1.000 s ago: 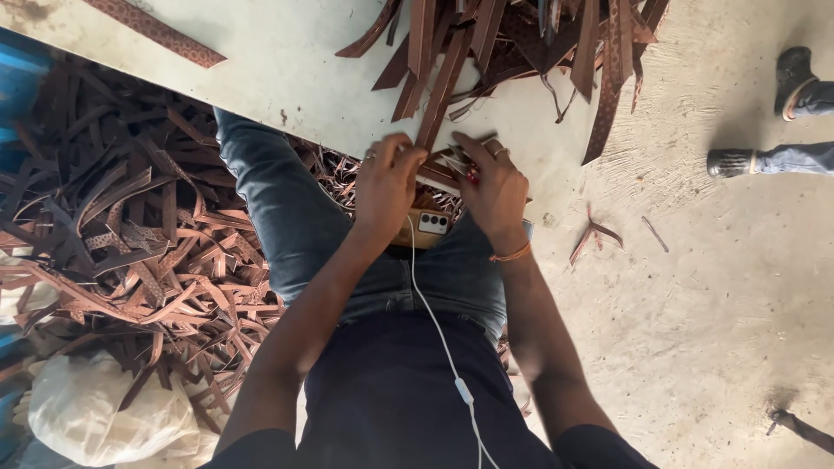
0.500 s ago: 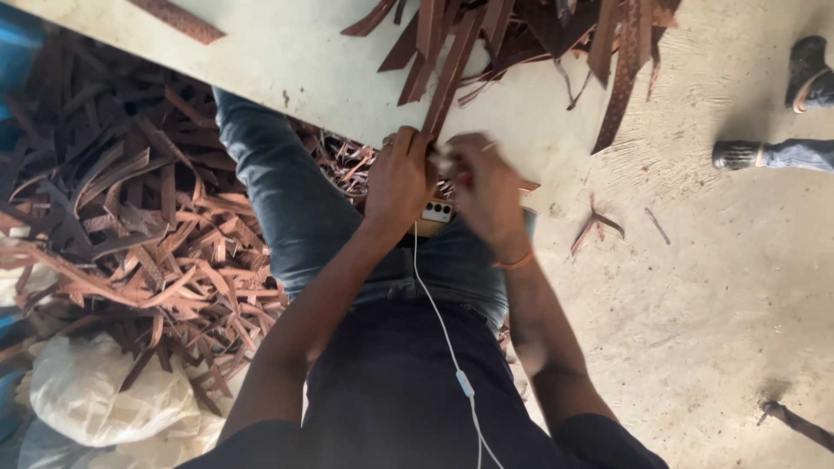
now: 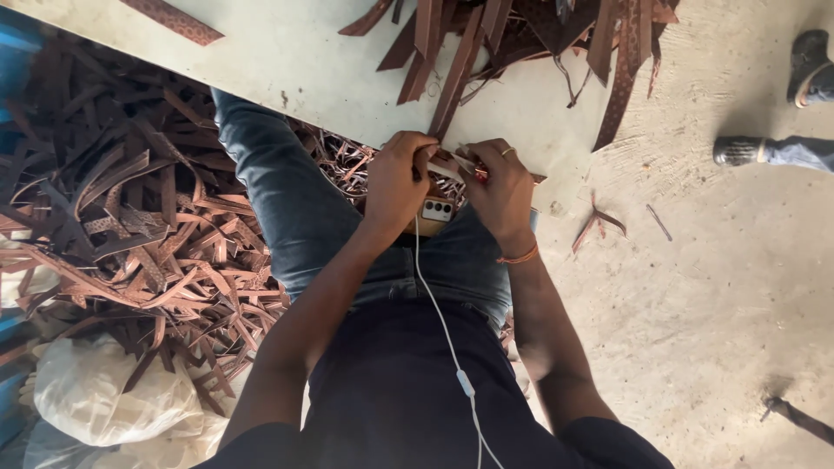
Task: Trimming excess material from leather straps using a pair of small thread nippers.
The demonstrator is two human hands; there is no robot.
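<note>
A: Start at nine o'clock; what crowds the edge there?

B: A heap of brown leather strips point(image 3: 130, 234) fills the floor beside the left knee; at seven o'clock a white sack point(image 3: 104, 395) lies against it; little free room on that side.

A: And the middle?

B: A pale board point(image 3: 330, 69) slants across from eleven to two o'clock, its near edge above the lap; more strips point(image 3: 521, 43) are piled on it at twelve to one o'clock; the left hand point(image 3: 395, 178) and right hand point(image 3: 499, 187) meet at that edge, touching each other; both sets of fingers are curled and pinch a small brown leather piece point(image 3: 452, 165); just below it, a phone point(image 3: 434, 211) lies on the jeans, a white cable point(image 3: 447, 339) running down to six o'clock.

A: The right side?

B: Bare concrete floor point(image 3: 721, 304) from three to five o'clock, open; another person's shoes point(image 3: 812, 65) at two o'clock, cut off by the frame.

A: Anything unclear?

B: The fingertips hide most of the piece; its shape I cannot tell.
</note>
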